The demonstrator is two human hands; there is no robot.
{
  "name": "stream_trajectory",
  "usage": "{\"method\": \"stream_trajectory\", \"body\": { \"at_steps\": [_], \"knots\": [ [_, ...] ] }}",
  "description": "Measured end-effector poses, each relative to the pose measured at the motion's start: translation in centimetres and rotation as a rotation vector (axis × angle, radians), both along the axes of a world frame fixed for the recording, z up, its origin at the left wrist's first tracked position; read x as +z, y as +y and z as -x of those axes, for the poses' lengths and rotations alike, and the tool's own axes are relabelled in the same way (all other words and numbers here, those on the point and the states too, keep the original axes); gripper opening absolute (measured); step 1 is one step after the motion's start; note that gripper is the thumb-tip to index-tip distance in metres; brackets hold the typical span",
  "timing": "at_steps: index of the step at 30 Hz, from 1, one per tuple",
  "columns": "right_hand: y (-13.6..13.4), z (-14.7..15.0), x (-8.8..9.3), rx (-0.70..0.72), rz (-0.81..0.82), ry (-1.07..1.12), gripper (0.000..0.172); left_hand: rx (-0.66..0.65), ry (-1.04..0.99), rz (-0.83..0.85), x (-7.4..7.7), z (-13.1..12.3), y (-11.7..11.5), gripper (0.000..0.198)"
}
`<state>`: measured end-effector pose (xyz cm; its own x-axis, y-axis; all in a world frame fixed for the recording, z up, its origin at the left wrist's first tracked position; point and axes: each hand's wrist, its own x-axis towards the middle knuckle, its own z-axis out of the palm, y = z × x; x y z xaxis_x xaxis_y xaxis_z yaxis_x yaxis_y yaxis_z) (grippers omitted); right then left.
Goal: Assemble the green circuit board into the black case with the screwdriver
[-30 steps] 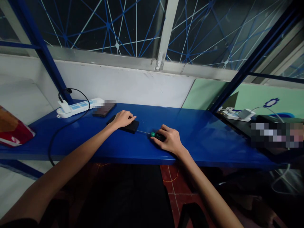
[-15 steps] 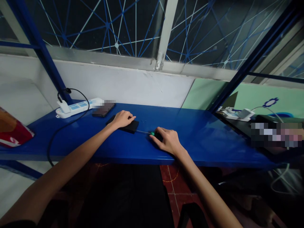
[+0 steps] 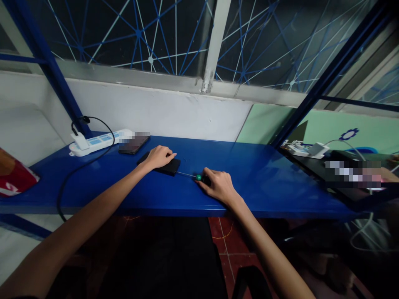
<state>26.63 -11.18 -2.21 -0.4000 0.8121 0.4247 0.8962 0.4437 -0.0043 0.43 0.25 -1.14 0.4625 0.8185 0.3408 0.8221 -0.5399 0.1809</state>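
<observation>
1. Head view, progress: work on the black box (image 3: 169,167) appears under way. Small loose pieces (image 3: 189,159) lie beyond it on the blue table (image 3: 262,178); how much remains cannot be told.
2. Head view, left hand (image 3: 159,158): rests over the box; fingertips hidden, grip cannot be told.
3. Head view, right hand (image 3: 219,185): thumb and fingers pinch the screwdriver (image 3: 198,177). Its shaft reaches toward the box's right end, apart from these fingers.

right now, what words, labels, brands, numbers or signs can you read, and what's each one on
No words or numbers are readable.
Red packet: white mark, too blurred to read.
Power strip: any print too small to read.
Green wall: blue gear emblem, no legible text.
</observation>
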Motion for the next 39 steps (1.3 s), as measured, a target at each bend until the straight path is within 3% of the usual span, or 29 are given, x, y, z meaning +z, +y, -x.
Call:
{"method": "stream_trajectory", "body": {
  "at_steps": [5, 12, 25, 33, 39],
  "knots": [
    [-0.45, 0.16, 0.4, 0.03, 0.007, 0.072, 0.041, 0.019, 0.016, -0.003, 0.2, -0.11, -0.26, 0.046],
    [-0.48, -0.21, 0.62, 0.031, -0.074, 0.097, 0.041, 0.016, 0.017, -0.007, 0.1, -0.03, -0.13, 0.046],
    [-0.28, -0.09, 0.37, 0.047, 0.026, 0.145, 0.018, -0.019, -0.019, 0.031, 0.25, 0.16, -0.01, 0.05],
    [-0.66, -0.08, 0.79, 0.059, -0.005, 0.128, 0.04, -0.017, -0.023, 0.02, 0.2, 0.1, -0.04, 0.047],
    [-0.72, 0.07, 0.9, 0.064, 0.009, 0.128, 0.037, -0.021, -0.078, 0.079, 0.09, 0.43, 0.44, 0.047]
  ]
}}
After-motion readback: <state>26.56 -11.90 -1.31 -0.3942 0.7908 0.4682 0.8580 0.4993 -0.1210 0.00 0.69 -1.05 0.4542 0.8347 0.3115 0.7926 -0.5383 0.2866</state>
